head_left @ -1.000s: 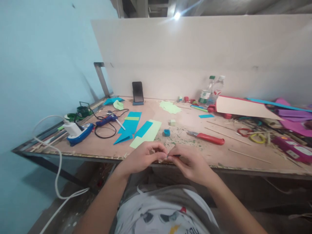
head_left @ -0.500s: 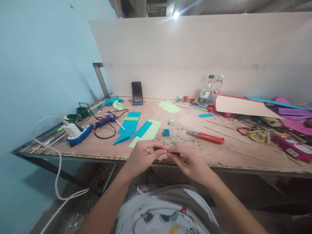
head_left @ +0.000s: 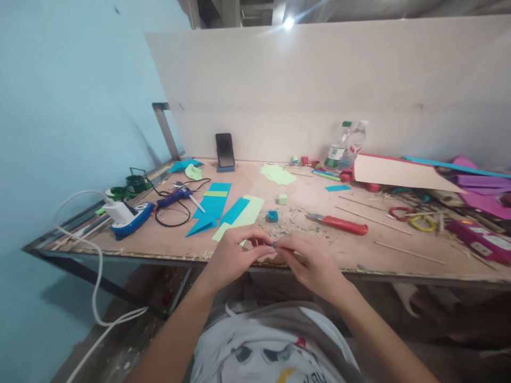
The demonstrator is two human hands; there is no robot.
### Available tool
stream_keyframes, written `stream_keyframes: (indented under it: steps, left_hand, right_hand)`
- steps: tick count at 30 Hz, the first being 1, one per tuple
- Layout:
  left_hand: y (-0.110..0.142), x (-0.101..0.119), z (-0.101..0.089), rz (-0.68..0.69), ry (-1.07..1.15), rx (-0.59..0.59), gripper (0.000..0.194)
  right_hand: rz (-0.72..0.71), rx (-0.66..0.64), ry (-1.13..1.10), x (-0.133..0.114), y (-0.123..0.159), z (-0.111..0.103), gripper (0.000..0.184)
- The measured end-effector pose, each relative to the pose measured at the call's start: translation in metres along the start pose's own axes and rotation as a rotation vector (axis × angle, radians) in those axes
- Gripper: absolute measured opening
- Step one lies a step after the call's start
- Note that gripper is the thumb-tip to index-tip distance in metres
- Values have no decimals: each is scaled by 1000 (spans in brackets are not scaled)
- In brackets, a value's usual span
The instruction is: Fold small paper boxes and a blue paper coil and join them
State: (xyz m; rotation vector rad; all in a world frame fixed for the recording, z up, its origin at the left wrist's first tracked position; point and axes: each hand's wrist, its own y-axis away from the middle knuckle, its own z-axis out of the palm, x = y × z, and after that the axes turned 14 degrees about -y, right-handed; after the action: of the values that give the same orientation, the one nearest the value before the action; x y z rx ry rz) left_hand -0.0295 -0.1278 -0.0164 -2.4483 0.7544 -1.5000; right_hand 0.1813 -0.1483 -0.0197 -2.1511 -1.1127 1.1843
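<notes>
At the table's front edge, my left hand (head_left: 238,254) and my right hand (head_left: 313,261) meet fingertip to fingertip. Both pinch a small blue piece (head_left: 273,245) that the fingers mostly cover; its kind cannot be made out. Just beyond the fingertips sits a little blue folded cube (head_left: 273,216), with a hollow showing at its top. A pale green cube (head_left: 282,199) stands behind it. Left of these lie blue paper strips (head_left: 235,211) and a light green sheet (head_left: 253,208). A red-handled utility knife (head_left: 344,224) rests to the right, blade pointing left.
A blue glue gun (head_left: 175,197) with its black cord and a blue power strip (head_left: 133,221) are at left. A phone (head_left: 224,151) stands at the back. Thin sticks (head_left: 409,252), scissors (head_left: 423,223), bottles (head_left: 335,151) and coloured sheets (head_left: 403,173) occupy the right.
My fingertips have shifted slightly around the small piece. A dark bit that showed under my right fingers is now hidden. At lower right, a pale shape has appeared below the table.
</notes>
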Motion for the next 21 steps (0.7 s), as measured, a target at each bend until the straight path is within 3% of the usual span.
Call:
stream_keyframes:
  steps: [12,21]
  left_hand:
    - [-1,3,0,-9,58,27,6]
    - [0,3,0,34,56,20,7]
  right_hand:
    - [-43,85,65,2,1,3,10]
    - [-58,45,47,-1,1,1,14]
